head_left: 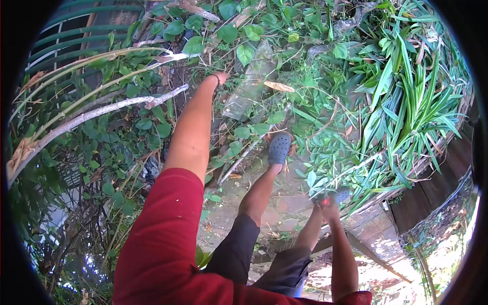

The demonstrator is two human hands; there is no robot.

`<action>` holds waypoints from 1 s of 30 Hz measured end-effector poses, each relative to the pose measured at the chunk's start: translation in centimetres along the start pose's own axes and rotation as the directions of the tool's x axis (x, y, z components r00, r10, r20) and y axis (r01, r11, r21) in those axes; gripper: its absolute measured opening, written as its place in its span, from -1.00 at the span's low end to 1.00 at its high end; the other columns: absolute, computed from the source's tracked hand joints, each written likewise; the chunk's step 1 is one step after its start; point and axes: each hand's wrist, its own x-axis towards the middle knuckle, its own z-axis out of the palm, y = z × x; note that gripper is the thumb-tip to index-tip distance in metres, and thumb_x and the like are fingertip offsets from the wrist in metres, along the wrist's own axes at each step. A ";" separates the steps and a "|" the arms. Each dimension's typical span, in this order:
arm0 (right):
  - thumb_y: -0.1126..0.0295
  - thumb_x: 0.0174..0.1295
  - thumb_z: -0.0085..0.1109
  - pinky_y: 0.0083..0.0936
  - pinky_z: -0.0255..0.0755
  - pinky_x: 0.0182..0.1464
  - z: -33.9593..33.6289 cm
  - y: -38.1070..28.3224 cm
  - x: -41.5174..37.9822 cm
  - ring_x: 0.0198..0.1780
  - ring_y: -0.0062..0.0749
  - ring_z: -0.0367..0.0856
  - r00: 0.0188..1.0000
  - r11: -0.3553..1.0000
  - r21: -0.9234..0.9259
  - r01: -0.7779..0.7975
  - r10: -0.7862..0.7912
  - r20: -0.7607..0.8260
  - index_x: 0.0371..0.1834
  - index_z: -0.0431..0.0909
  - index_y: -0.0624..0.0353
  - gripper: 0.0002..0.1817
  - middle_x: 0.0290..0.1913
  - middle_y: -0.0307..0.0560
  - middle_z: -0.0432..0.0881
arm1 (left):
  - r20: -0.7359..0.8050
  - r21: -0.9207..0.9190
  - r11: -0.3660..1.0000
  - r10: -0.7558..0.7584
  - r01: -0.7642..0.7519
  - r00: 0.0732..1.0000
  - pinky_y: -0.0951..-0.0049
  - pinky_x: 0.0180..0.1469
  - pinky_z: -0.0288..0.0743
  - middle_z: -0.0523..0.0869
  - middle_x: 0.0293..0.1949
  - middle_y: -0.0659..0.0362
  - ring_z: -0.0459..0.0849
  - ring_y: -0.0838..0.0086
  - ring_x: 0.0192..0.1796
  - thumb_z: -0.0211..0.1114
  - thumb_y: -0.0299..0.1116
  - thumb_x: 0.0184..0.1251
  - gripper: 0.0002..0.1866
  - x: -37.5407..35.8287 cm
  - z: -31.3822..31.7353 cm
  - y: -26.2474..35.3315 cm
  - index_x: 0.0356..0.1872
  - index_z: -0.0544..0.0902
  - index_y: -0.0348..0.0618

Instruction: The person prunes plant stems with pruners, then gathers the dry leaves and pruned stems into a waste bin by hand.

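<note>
leaves [245, 54] crowd the left hand [220, 78], finger spread impossible to tell; right hand [330, 207] curls round a red object [325, 202].

Shirt [162, 218]: red cloth, matt, softly creased. Shorts [235, 246]: dark cloth, matt. Clog [279, 148]: looks like moulded plastic or rubber, matt, pierced with holes. Thick branch [101, 112]: wood, rough bark, raw pale end. Broad leaves [254, 31]: smooth, faint sheen. Strap-like leaves [401, 109]: smooth, glossy. Dry leaf [279, 86]: papery, matt. Slab [236, 107]: stone or concrete, rough, dull. Green bars [91, 28]: smooth; metal or plastic, cannot tell. Red piece [326, 202] at right hand [330, 207]: too small to tell material.
</note>
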 end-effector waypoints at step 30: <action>0.00 0.07 0.32 -0.12 0.41 0.15 -6.9 -1.7 0.2 0.14 0.21 0.56 1.000 1.000 -0.024 0.018 -0.018 -0.011 0.14 0.38 0.35 -0.27 0.06 0.38 0.58 | -0.063 0.329 0.453 0.886 -0.829 0.459 0.13 -0.41 0.45 0.63 -0.53 -0.05 0.61 0.05 -0.49 0.15 0.01 0.38 -0.65 -21.0 15.2 11.5 -0.28 0.72 -0.01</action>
